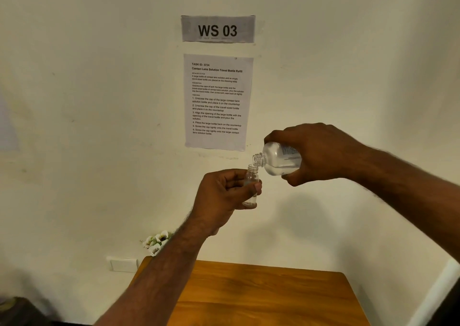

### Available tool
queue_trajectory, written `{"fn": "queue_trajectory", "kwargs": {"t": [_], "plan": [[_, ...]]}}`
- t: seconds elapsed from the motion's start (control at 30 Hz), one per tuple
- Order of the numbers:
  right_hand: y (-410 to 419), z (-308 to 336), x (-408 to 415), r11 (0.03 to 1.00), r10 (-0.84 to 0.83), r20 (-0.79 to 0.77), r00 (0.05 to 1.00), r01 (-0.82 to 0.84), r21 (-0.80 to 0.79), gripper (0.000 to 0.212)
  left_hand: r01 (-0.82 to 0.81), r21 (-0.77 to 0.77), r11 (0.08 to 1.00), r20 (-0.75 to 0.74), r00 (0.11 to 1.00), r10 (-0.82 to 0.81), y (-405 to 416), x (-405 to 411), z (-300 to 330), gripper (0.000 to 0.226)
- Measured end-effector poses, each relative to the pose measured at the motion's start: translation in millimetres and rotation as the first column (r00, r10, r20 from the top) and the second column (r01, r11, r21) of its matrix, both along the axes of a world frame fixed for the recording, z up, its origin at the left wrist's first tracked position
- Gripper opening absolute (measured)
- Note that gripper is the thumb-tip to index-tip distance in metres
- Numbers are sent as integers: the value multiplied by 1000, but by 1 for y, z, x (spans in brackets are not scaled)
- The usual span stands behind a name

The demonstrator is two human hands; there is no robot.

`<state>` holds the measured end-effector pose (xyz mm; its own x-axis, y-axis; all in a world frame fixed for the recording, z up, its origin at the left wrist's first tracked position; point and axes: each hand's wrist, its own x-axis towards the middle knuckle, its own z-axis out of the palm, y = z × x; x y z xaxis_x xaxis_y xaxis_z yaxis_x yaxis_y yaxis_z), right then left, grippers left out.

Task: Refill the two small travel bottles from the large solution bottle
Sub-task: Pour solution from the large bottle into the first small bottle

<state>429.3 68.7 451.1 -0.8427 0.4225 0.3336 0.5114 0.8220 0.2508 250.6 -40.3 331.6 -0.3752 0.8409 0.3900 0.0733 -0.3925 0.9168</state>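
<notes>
My left hand (225, 196) grips a small clear travel bottle (251, 176) upright in the air, high above the table, with its mouth uncapped. My right hand (321, 153) holds the large clear solution bottle (276, 160) tipped on its side, neck pointing left and down. The large bottle's open mouth sits right over the small bottle's mouth, almost touching it. Clear liquid fills the lower side of the large bottle. Only one travel bottle is in view, and no caps are visible.
A wooden table (268, 298) lies below my arms at the bottom centre. White flowers (156, 242) stand at its far left corner against the wall. A wall socket (123, 264) sits left of the table. Printed sheets (217, 101) hang on the wall.
</notes>
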Motion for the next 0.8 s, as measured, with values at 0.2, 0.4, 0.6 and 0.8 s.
{"fn": "queue_trajectory", "kwargs": {"t": [0.2, 0.4, 0.6, 0.8], "plan": [[1, 0, -3, 1000, 4, 3, 1000, -4, -6, 74, -3, -3, 1000, 1, 1000, 3, 1, -2, -1, 25], [4, -1, -5, 1000, 8, 9, 1000, -8, -2, 74, -2, -2, 1000, 12, 1000, 2, 1, -3, -1, 24], [3, -2, -8, 1000, 9, 15, 1000, -9, -5, 73, -1, -3, 1000, 12, 1000, 1, 1, -5, -1, 25], [3, -1, -9, 1000, 11, 14, 1000, -11, -10, 73, -1, -5, 1000, 0, 1000, 1, 1, -7, -2, 26]]}}
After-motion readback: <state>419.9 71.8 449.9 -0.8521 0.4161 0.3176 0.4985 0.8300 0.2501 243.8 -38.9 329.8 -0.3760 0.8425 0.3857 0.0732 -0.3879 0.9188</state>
